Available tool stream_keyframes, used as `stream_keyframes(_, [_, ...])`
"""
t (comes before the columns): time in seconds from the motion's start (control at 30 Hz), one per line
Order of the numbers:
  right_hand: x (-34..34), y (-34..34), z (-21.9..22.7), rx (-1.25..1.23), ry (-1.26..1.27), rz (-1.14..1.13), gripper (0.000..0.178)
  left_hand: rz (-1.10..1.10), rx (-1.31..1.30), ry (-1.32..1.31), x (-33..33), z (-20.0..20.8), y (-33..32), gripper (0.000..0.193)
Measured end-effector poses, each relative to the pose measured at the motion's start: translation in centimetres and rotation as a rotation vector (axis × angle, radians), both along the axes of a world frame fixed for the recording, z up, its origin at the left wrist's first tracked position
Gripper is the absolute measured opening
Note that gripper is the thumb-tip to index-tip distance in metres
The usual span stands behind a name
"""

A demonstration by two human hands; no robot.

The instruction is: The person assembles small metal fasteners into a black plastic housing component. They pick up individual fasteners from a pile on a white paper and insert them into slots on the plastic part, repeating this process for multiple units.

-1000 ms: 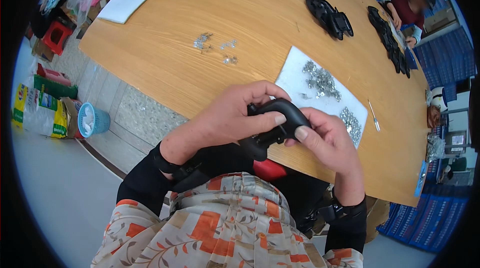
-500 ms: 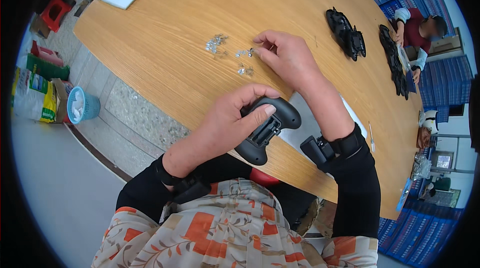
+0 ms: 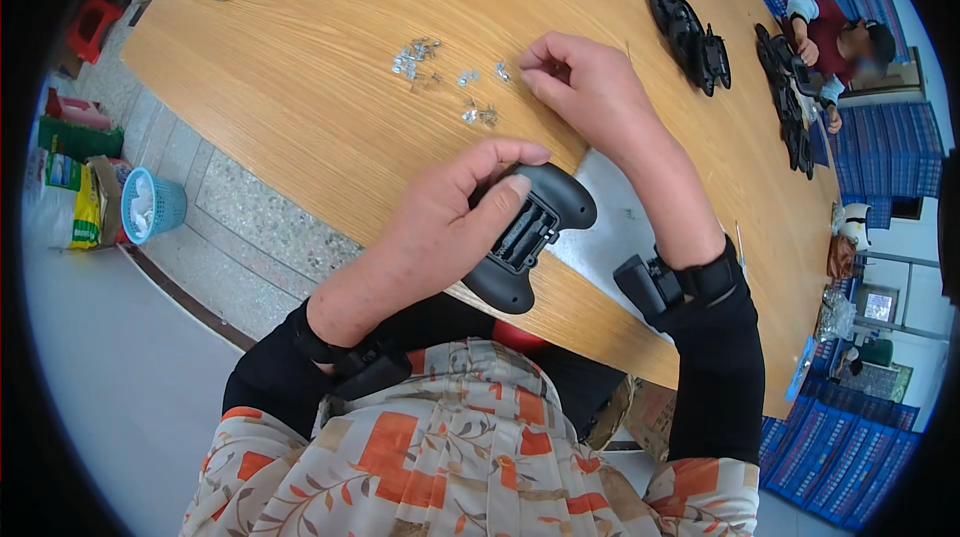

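In my left hand (image 3: pixel 450 207) is a black game controller (image 3: pixel 545 182), its thumb lying across the back. The controller's battery compartment (image 3: pixel 525 232) faces up, uncovered. My right hand (image 3: pixel 580 82) hovers over the table, thumb and forefinger pinched together; anything between them is too small or hidden to make out. Just left of those fingertips lies a small shiny metal piece (image 3: pixel 502 72). Several more metal pieces lie beside it: a larger cluster (image 3: pixel 410 59), a small group (image 3: pixel 467 79) and another group (image 3: pixel 479 115).
Black controller parts (image 3: pixel 690 42) lie far right on the wooden table (image 3: pixel 300 87). A white sheet (image 3: pixel 600 217) lies under my right forearm. Across the table, a person (image 3: pixel 835 42) handles more black parts (image 3: pixel 785 102). A blue basket (image 3: pixel 155 205) stands on the floor at left.
My right hand's fingertips have drawn slightly away from the metal pieces, and one piece now lies apart from its group. The whole view has shifted a little; the left hand keeps hold of the controller.
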State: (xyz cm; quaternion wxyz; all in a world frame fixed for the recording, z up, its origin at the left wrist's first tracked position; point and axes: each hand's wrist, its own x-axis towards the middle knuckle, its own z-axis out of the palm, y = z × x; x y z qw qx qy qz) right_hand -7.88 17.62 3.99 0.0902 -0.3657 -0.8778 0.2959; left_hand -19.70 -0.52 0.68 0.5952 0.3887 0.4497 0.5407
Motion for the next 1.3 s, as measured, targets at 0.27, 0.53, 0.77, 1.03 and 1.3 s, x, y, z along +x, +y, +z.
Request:
stream_keyframes(0.27, [1.0,-1.8,-0.9,-0.185,0.157,0.082,0.015,-0.012,0.07,0.204,0.2,0.5,-0.3,0.031])
stream_keyframes(0.53, [0.3,-1.8,-1.1,-0.006,0.09,0.093,0.011,-0.002,0.059,0.2,0.3,0.5,-0.3,0.029])
stream_keyframes(0.77, [2.8,-3.8,2.1,0.066,0.208,0.076,0.007,0.053,0.0,0.112,0.4,0.2,0.1,0.025])
stream_keyframes(1.03, [5.4,-6.6,3.5,0.602,0.237,0.376,0.018,0.004,-0.015,0.06,0.5,0.3,0.7,0.028])
stream_keyframes(1.3, [6.8,-8.0,3.7,0.645,0.244,0.423,0.022,-0.062,-0.056,0.117,-0.3,1.2,0.6,0.025])
